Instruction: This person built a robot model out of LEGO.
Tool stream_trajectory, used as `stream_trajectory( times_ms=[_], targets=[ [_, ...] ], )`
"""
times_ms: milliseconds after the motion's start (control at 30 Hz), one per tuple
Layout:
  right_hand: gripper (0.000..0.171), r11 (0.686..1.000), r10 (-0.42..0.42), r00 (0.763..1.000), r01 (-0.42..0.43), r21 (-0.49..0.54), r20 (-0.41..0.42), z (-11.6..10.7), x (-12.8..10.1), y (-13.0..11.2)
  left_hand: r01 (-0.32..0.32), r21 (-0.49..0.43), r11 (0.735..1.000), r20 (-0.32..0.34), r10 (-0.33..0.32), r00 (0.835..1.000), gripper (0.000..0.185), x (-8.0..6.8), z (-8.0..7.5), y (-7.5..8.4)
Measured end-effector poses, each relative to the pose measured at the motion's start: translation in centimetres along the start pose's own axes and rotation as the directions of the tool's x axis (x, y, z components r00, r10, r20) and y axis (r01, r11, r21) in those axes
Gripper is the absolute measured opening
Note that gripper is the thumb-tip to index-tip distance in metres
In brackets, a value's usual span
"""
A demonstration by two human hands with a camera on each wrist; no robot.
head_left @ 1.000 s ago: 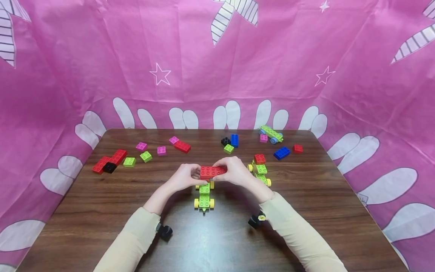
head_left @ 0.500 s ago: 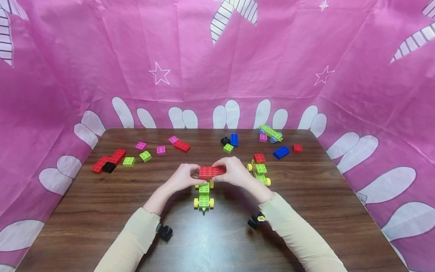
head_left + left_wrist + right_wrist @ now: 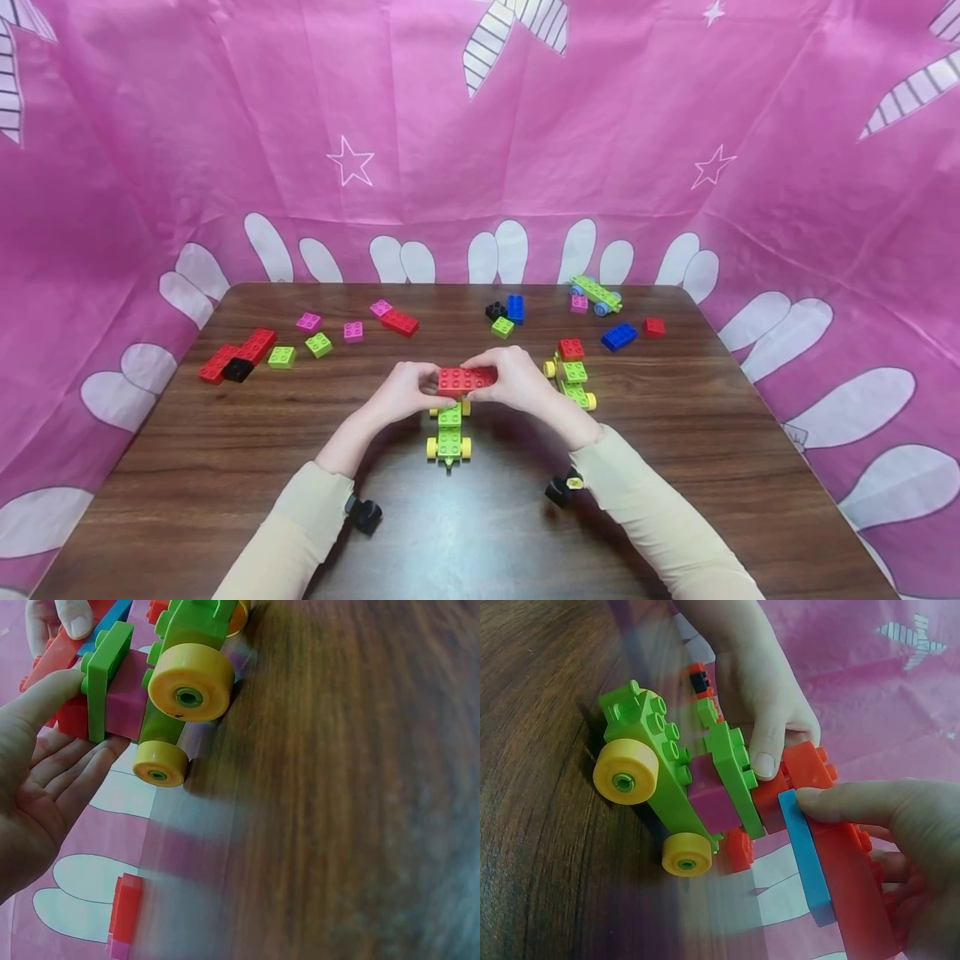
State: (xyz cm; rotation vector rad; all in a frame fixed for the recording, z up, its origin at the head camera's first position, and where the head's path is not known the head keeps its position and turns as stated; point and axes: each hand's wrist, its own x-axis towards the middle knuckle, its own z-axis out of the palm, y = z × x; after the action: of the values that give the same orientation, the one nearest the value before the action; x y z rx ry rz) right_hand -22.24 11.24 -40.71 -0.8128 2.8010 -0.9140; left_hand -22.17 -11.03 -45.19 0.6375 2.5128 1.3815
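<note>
Both hands hold a long red brick (image 3: 467,380) over the far end of a green car with yellow wheels (image 3: 448,437) at the table's middle. My left hand (image 3: 429,385) pinches the brick's left end, and my right hand (image 3: 483,379) grips its right end. In the right wrist view a thin blue plate (image 3: 802,855) lies against the red brick (image 3: 851,889), which is tilted beside the car (image 3: 660,772). The car carries a pink brick (image 3: 712,799) under a green plate. In the left wrist view my thumb rests at the green plate (image 3: 101,675), near the yellow wheel (image 3: 187,682).
Loose bricks lie along the far half of the wooden table (image 3: 225,467): red and black ones (image 3: 238,357) at the left, a blue one (image 3: 619,337) at the right. A second wheeled car (image 3: 572,373) stands right of my hands. Pink cloth (image 3: 450,125) walls the table.
</note>
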Motion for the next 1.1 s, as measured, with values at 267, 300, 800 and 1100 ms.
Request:
stream_trajectory(
  times_ms=[267,300,800,1100],
  targets=[
    [0.04,0.998,-0.028,1.0,0.028,-0.063,-0.001,-0.16,0.14,-0.07,0.011,-0.004,1.0,-0.006,-0.011,1.0,0.032,0.08,-0.01,0.15],
    [0.04,0.997,-0.029,1.0,0.029,-0.065,0.001,-0.16,0.2,-0.06,0.011,-0.005,1.0,-0.007,-0.011,1.0,0.033,0.07,-0.01,0.14],
    [0.041,1.0,-0.002,0.999,0.003,-0.022,0.04,-0.35,0.52,-0.01,0.019,-0.02,1.0,-0.01,-0.02,1.0,0.034,0.11,0.09,-0.09],
    [0.041,0.999,-0.003,0.998,0.005,-0.032,0.068,-0.47,0.56,-0.29,0.033,-0.021,0.999,-0.008,-0.033,0.999,0.034,0.1,0.11,-0.02]
  ],
)
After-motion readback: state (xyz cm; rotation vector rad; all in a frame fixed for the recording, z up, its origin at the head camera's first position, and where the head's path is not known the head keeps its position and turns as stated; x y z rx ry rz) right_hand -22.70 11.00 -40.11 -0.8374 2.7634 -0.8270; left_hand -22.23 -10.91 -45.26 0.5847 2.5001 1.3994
